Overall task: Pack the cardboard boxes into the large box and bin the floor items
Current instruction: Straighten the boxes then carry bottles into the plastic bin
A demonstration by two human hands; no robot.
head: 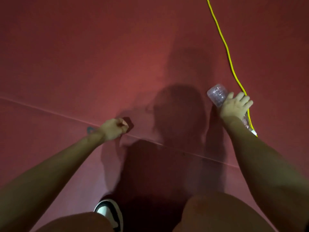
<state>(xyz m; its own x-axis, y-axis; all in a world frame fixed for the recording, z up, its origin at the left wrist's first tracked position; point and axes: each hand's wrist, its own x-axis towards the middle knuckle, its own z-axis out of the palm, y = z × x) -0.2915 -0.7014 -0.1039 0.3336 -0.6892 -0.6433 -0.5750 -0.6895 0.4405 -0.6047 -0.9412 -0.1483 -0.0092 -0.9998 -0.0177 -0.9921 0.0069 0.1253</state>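
Hands first: we're reaching both arms down past our knees and the black-and-white shoe (107,212) toward the red floor (83,64). Our left hand (114,128) is sitting curled up right at the floor seam (50,111), and we're honestly not able to tell if it's pinching something tiny or nothing at all. A bit further out, our right hand (235,108) is gripping a clear plastic bottle (217,95) round its middle, base pointing away from us, while a yellow cable (229,54) is running just beside it and off toward the far edge.
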